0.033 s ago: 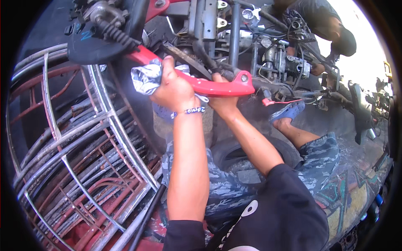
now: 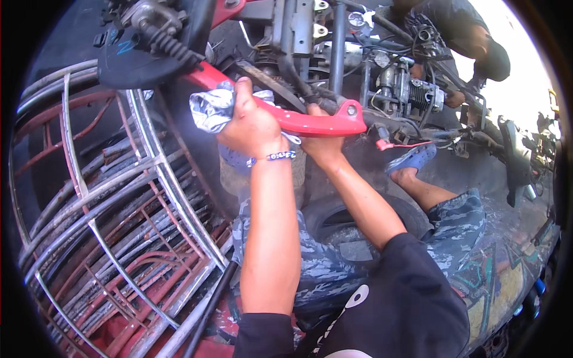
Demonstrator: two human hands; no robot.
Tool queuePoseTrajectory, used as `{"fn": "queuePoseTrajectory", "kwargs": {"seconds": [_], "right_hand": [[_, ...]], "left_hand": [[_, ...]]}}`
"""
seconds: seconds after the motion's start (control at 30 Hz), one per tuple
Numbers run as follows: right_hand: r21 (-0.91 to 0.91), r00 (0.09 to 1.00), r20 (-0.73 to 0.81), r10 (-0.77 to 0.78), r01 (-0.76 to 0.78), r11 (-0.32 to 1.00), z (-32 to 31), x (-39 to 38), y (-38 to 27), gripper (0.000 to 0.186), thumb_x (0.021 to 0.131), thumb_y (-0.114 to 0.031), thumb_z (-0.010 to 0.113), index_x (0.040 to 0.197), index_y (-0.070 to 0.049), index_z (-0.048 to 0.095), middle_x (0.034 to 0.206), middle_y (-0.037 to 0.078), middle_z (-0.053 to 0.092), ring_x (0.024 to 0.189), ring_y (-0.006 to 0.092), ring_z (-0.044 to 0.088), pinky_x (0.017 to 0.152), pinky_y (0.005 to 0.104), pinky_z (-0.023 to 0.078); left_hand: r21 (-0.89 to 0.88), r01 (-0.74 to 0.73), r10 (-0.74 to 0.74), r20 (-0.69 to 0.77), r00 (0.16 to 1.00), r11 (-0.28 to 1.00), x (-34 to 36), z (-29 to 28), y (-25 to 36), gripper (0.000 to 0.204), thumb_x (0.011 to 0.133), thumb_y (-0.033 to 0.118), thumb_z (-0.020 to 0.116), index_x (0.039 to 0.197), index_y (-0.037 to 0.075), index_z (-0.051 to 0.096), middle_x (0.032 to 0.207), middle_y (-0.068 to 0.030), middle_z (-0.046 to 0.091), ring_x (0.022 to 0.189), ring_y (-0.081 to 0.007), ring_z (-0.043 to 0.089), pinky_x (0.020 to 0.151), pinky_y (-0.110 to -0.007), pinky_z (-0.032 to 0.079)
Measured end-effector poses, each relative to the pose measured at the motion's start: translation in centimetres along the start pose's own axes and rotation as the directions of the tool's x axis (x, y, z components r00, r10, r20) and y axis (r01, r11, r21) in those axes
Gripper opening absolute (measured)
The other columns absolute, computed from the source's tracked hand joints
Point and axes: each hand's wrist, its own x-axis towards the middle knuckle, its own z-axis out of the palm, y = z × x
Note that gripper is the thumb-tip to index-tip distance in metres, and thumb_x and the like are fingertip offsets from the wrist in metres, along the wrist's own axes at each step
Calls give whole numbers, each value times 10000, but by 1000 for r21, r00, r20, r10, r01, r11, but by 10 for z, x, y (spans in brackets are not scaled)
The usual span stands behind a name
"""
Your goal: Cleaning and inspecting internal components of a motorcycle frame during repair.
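Note:
A glossy red metal arm (image 2: 313,125), shaped like a motorcycle swingarm, slants across in front of me, with a bolted lug at its right end. Around its middle, my left hand (image 2: 253,128) is closed on a crumpled silvery-white rag (image 2: 212,110) pressed against the red surface. My right hand (image 2: 324,146) grips the same arm from below, close to the lug; most of its fingers are hidden behind it. A black ribbed rubber boot (image 2: 170,48) and a dark plastic panel (image 2: 140,65) sit at the arm's upper left end.
A rusty metal rack (image 2: 161,161) with stacked rods stands at left. Beyond the arm lie a motorcycle frame (image 2: 336,48) and an engine (image 2: 421,95); another person in a dark cap (image 2: 494,59) bends there. A tire (image 2: 325,218) lies between my legs, near a blue clog (image 2: 412,159).
My hands, the rag and the red arm sit very slightly further right. Both hands keep their hold.

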Motion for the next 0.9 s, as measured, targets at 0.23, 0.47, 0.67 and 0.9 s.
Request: {"fn": "queuePoseTrajectory", "kwargs": {"seconds": [0.23,0.47,0.67,0.9], "right_hand": [[230,997,-70,39,-22,973,11,15,-2,334,752,-299,727,670,-59,509,618,165,598,579,315,616,519,418,448],[-16,988,-136,-73,72,997,-8,1,1,344,710,-306,752,635,-80,504,543,126,566,511,303,581,464,390,409],[144,990,-131,46,-27,989,7,11,1,329,732,-306,722,647,-78,501,564,123,579,517,307,576,466,401,410],[-209,978,-154,-138,105,972,-19,3,8,331,750,-335,714,684,-69,527,577,142,578,562,311,595,499,406,426]], "left_hand": [[-96,121,-115,63,991,988,-14,8,15,96,764,50,668,791,-14,602,715,-39,605,533,-125,517,476,-301,432],[8,-19,19,22,1000,1000,-2,1,3,134,759,71,673,832,-28,621,766,-46,627,620,-160,536,608,-336,450],[-54,30,-27,62,998,998,-1,7,1,171,754,59,682,880,-48,641,822,-47,651,656,-149,560,628,-319,461],[-68,6,-3,47,999,998,-5,3,6,158,750,31,685,877,-46,631,823,-45,638,639,-133,550,585,-301,464]]}}
